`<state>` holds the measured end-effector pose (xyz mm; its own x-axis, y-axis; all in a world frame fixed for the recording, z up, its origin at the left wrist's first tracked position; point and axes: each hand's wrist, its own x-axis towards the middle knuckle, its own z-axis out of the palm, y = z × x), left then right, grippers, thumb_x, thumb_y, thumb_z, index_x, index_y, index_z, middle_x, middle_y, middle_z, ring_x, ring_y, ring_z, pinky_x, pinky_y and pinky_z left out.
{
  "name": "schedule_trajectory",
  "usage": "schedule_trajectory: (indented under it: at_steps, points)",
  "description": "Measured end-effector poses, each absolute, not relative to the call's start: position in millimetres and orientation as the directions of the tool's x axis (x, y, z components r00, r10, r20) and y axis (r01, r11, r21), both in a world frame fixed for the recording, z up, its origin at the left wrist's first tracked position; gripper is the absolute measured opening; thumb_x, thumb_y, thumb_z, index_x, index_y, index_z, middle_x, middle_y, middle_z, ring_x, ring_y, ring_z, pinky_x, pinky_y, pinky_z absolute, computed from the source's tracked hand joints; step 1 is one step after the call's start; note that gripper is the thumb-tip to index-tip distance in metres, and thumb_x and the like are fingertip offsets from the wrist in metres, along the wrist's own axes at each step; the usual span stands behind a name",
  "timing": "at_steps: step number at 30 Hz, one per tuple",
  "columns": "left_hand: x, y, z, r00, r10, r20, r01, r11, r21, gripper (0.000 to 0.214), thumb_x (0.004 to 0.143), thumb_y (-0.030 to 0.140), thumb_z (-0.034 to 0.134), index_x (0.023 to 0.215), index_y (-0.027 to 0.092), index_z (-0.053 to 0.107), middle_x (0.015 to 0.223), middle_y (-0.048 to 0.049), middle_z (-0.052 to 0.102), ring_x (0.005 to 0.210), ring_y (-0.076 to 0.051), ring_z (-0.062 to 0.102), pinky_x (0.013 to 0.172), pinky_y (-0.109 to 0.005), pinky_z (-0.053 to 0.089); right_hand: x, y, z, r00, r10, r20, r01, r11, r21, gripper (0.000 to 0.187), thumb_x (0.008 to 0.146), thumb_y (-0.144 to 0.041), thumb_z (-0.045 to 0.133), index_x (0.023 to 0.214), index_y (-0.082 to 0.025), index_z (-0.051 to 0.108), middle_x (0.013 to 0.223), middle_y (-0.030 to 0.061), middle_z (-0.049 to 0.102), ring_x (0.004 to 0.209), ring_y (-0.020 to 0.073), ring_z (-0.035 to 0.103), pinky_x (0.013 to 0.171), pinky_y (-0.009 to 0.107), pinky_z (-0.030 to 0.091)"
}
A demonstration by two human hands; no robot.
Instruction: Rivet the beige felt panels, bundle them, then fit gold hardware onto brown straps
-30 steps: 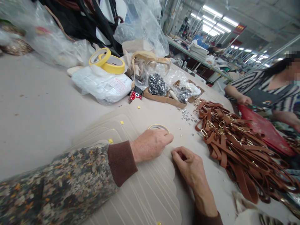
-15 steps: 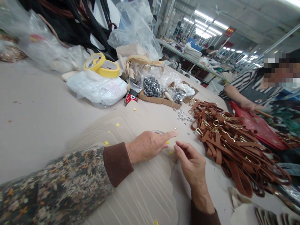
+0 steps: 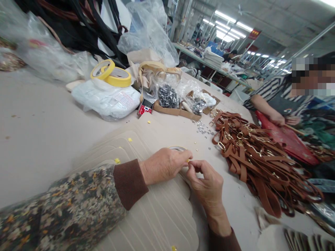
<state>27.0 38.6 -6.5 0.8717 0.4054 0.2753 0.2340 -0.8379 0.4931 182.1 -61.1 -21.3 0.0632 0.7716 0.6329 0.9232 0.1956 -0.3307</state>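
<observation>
My left hand (image 3: 163,165) rests on a fanned stack of beige cut panels (image 3: 157,216), fingers curled in a pinch around a small yellow tab. My right hand (image 3: 205,181) meets it fingertip to fingertip, thumb and forefinger pinched on the same small yellow bit. A thin roll of tape (image 3: 177,149) lies flat just behind my left fingers, half hidden by them. Small yellow tabs (image 3: 129,139) mark the corners of the panels.
A heap of brown leather straps with gold clasps (image 3: 256,160) lies at the right. Loose rivets (image 3: 202,129), bags of hardware (image 3: 167,96), yellow tape rolls (image 3: 115,75) and a white bag (image 3: 107,99) sit behind. A person in stripes works on a red piece (image 3: 285,139) opposite.
My left forefinger, stretched out half a second ago, has curled back. My right hand has moved left and up until its fingertips meet the left hand's in a pinch.
</observation>
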Motion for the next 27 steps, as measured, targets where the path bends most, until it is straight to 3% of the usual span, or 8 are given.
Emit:
schedule_trajectory:
  at_steps: [3, 5, 8, 10, 14, 19, 23, 27]
  points:
    - [28, 40, -7, 0.85, 0.423, 0.314, 0.234, -0.837, 0.494, 0.006, 0.094, 0.015, 0.05, 0.09, 0.019, 0.052, 0.083, 0.0001, 0.066, 0.076, -0.015, 0.063, 0.064, -0.023, 0.042, 177, -62, -20, 0.132, 0.785, 0.605, 0.9, 0.161, -0.406, 0.008, 0.082, -0.016, 0.058, 0.079, -0.018, 0.065, 0.064, -0.0024, 0.064, 0.054, 0.0086, 0.058, 0.057, 0.019, 0.047]
    - [29, 38, -9, 0.83, 0.426, 0.359, 0.231, -0.85, 0.474, 0.011, 0.092, 0.012, 0.049, 0.084, 0.018, 0.052, 0.078, 0.0003, 0.063, 0.073, -0.015, 0.06, 0.063, -0.023, 0.041, 173, -61, -18, 0.267, 0.821, 0.504, 0.807, 0.096, -0.583, 0.009, 0.082, -0.021, 0.059, 0.076, -0.018, 0.066, 0.062, -0.0025, 0.064, 0.051, 0.009, 0.057, 0.054, 0.019, 0.046]
    - [27, 30, -7, 0.805, 0.42, 0.419, 0.233, -0.873, 0.428, 0.015, 0.091, 0.01, 0.045, 0.08, 0.018, 0.051, 0.075, -0.0006, 0.06, 0.068, -0.015, 0.057, 0.061, -0.024, 0.041, 173, -58, -17, 0.481, 0.855, 0.193, 0.462, -0.06, -0.885, 0.017, 0.081, -0.032, 0.062, 0.071, -0.018, 0.064, 0.053, -0.0036, 0.06, 0.045, 0.0097, 0.054, 0.046, 0.02, 0.044]
    - [26, 24, 1, 0.801, 0.402, 0.444, 0.218, -0.886, 0.408, 0.016, 0.093, 0.011, 0.041, 0.082, 0.017, 0.051, 0.076, -0.0017, 0.061, 0.07, -0.015, 0.058, 0.063, -0.025, 0.043, 182, -56, -18, 0.566, 0.824, 0.028, 0.246, -0.136, -0.96, 0.023, 0.076, -0.038, 0.066, 0.067, -0.017, 0.062, 0.048, -0.0045, 0.057, 0.041, 0.0097, 0.052, 0.042, 0.02, 0.043]
    - [33, 23, 23, 0.826, 0.437, 0.357, 0.317, -0.883, 0.347, 0.014, 0.099, 0.019, 0.04, 0.091, 0.017, 0.052, 0.083, -0.0028, 0.064, 0.077, -0.017, 0.062, 0.066, -0.026, 0.046, 211, -55, -28, 0.705, 0.708, -0.048, 0.125, -0.19, -0.974, 0.029, 0.068, -0.043, 0.073, 0.072, -0.015, 0.066, 0.055, -0.0029, 0.062, 0.045, 0.0112, 0.058, 0.046, 0.021, 0.049]
    - [55, 44, 18, 0.886, 0.45, 0.111, 0.425, -0.885, 0.19, 0.014, 0.093, 0.009, 0.042, 0.096, 0.017, 0.054, 0.089, -0.0062, 0.068, 0.083, -0.022, 0.063, 0.069, -0.031, 0.048, 225, -57, -40, 0.673, 0.728, -0.131, 0.083, -0.25, -0.965, 0.035, 0.065, -0.046, 0.074, 0.077, -0.013, 0.068, 0.061, 0.0026, 0.068, 0.053, 0.0139, 0.064, 0.054, 0.024, 0.055]
    - [62, 54, -5, 0.911, 0.398, 0.106, 0.374, -0.908, 0.192, 0.017, 0.092, 0.006, 0.042, 0.096, 0.014, 0.056, 0.1, -0.0103, 0.066, 0.094, -0.023, 0.06, 0.083, -0.036, 0.048, 221, -56, -41, 0.666, 0.732, -0.141, 0.088, -0.265, -0.96, 0.036, 0.064, -0.047, 0.075, 0.077, -0.014, 0.068, 0.062, 0.003, 0.069, 0.055, 0.0135, 0.064, 0.055, 0.023, 0.055]
    - [58, 52, -10, 0.916, 0.387, 0.104, 0.357, -0.906, 0.227, 0.016, 0.091, 0.007, 0.042, 0.094, 0.014, 0.056, 0.095, -0.0098, 0.065, 0.089, -0.024, 0.059, 0.079, -0.035, 0.047, 223, -57, -36, 0.65, 0.741, -0.17, 0.08, -0.289, -0.954, 0.037, 0.064, -0.048, 0.076, 0.078, -0.014, 0.068, 0.062, 0.0027, 0.069, 0.055, 0.0124, 0.064, 0.056, 0.022, 0.055]
